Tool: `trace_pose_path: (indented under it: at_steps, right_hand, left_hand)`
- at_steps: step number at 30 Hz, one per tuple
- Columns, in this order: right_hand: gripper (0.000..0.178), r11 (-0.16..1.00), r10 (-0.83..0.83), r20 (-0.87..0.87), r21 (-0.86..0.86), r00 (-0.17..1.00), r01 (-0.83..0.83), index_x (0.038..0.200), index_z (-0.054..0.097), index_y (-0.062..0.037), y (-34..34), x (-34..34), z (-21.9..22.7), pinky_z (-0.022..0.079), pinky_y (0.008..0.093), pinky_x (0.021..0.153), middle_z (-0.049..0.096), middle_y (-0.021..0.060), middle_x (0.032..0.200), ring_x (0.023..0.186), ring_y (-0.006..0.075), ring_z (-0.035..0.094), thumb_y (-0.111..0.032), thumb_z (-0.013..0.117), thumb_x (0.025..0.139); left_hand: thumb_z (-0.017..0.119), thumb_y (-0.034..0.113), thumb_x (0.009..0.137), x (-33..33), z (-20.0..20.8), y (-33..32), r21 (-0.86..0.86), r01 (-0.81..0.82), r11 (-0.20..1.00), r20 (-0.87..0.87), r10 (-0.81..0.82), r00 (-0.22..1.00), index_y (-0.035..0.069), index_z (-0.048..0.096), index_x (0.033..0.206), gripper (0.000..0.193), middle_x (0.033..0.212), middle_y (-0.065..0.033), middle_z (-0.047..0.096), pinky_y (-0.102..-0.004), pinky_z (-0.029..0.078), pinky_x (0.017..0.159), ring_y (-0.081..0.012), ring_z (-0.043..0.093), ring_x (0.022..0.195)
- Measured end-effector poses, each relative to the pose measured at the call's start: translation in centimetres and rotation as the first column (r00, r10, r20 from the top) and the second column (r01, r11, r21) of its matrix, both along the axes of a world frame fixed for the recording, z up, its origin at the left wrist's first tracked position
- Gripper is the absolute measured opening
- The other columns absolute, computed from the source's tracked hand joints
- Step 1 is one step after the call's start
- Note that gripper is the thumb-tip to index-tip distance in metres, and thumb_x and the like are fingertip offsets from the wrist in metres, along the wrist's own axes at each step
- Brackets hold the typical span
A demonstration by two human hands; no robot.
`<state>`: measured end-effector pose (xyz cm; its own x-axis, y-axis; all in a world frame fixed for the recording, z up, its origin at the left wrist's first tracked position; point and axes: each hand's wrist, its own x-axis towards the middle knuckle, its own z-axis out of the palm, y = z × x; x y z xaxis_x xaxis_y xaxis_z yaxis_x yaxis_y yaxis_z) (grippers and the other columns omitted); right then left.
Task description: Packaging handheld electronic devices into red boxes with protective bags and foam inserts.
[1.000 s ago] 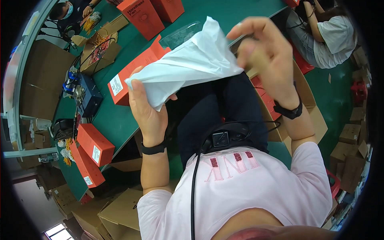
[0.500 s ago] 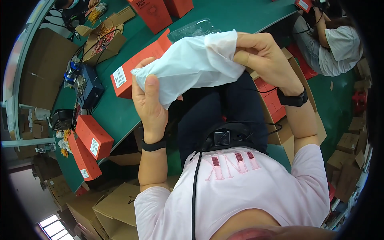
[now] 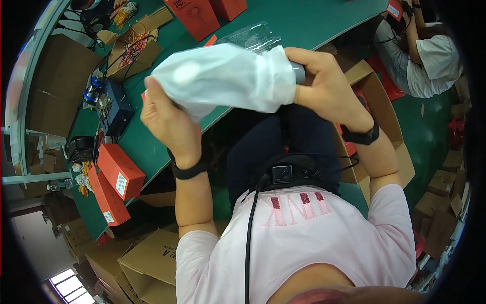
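Over the near edge of a green table (image 3: 304, 28), the left hand (image 3: 172, 124) pinched one end of a white bag (image 3: 217, 76); the right hand (image 3: 331, 86) clasped the other, where a grey object (image 3: 300, 73) protruded. Red boxes (image 3: 121, 172) sat on the table, and brown cartons (image 3: 439, 176) lined the floor (image 3: 425, 129) at right.

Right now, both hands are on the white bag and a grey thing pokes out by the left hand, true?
Not by the left hand: the head view shows the grey thing poking out by the right hand. Both hands are on the white bag.
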<state>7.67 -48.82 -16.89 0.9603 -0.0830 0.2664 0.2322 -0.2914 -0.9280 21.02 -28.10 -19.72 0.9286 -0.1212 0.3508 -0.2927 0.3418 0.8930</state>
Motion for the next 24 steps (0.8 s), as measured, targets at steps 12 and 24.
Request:
trace_pose_path:
  at_steps: [12,24]
  right_hand:
    - [0.040,0.974,-0.169,0.057,0.160,0.984,0.158,0.125,0.059,0.0000,2.9,-1.1,-1.2,0.050,0.0247,0.085,0.066,0.0047,0.109,0.095,0.0100,0.062,-0.009,0.074,0.089]
    - [0.030,0.922,-0.094,-0.248,0.343,0.964,0.178,0.118,0.067,0.0025,2.8,-0.3,-3.4,0.048,0.0225,0.066,0.067,0.0037,0.092,0.076,0.0070,0.058,-0.015,0.063,0.094]
  left_hand:
    - [0.050,0.064,0.097,-4.1,0.1,-1.9,-0.572,0.285,0.769,-0.298,-0.519,0.801,0.009,0.039,0.148,0.076,0.145,-0.0090,0.050,-0.0508,0.034,0.116,-0.0259,0.047,0.135]
    - [0.048,0.040,0.105,0.8,-1.4,-0.5,-0.701,0.325,0.635,-0.407,-0.730,0.548,0.008,0.052,0.136,0.045,0.133,-0.0086,0.061,-0.0482,0.041,0.112,-0.0273,0.056,0.125]
